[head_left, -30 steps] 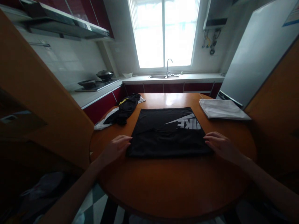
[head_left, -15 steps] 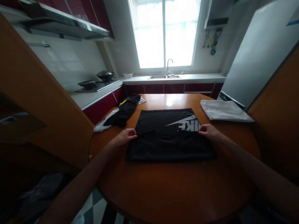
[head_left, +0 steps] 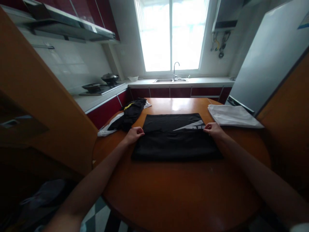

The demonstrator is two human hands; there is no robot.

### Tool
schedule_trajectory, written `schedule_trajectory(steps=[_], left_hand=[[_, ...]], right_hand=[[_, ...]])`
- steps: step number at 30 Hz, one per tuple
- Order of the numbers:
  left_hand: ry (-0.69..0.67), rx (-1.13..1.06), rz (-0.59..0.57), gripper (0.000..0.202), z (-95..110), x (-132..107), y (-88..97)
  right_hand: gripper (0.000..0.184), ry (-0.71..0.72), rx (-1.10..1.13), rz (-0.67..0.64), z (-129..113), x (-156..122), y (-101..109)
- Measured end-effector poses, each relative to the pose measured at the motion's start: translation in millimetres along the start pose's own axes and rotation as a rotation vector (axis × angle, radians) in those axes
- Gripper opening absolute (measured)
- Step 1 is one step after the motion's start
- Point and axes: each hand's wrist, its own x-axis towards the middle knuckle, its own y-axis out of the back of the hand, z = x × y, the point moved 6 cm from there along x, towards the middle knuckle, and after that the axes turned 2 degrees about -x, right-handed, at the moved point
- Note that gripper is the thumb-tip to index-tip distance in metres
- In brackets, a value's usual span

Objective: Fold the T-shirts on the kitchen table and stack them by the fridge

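A black T-shirt (head_left: 176, 145) with a pale printed logo lies partly folded on the wooden table (head_left: 178, 190). Its near part is turned over onto the far part and covers most of the lettering. At the left end of the folded edge, my left hand (head_left: 135, 134) pinches the fabric. My right hand (head_left: 214, 130) grips the same edge at its right end. Both hands are closed, with the cloth's edge stretched between them.
Behind my left hand lies a rumpled pile of black and white clothes (head_left: 130, 116). A folded white cloth (head_left: 234, 115) rests at the table's right. Beyond are a counter with a sink (head_left: 169, 80), a stove with pans (head_left: 109, 78) and a fridge (head_left: 263, 58).
Both hands have moved away from me with the pinched edge. The fold now covers more of the logo, and the shirt's near edge sits slightly farther away.
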Motion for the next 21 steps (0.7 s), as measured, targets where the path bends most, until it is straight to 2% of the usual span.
schedule_trajectory(steps=[6, 10, 12, 15, 18, 21], left_hand=[[-0.047, 0.085, 0.028, 0.028, -4.7, -4.4, -4.2], [-0.203, 0.162, 0.109, 0.031, 22.6, -13.1, -4.5], [-0.298, 0.192, 0.047, 0.033, 41.2, -26.1, -15.1], [-0.356, 0.274, -0.118, 0.045, 57.5, -53.1, -37.1], [-0.312, 0.388, -0.261, 0.06, 56.6, -77.5, -53.5], [-0.236, 0.468, -0.333, 0.064, 52.1, -90.5, -59.3]], right_hand=[[0.008, -0.001, -0.185, -0.011, 0.7, -6.9, -6.9], [0.022, 0.077, -0.417, 0.11, -28.4, -29.0, -3.3], [0.031, 0.197, -0.455, 0.142, -48.9, -48.7, -8.1], [0.041, 0.337, -0.451, 0.071, -64.8, -80.7, -23.6], [0.053, 0.335, -0.505, -0.036, -55.0, -102.9, -38.3], [0.062, 0.265, -0.546, -0.131, -35.8, -111.5, -47.2]])
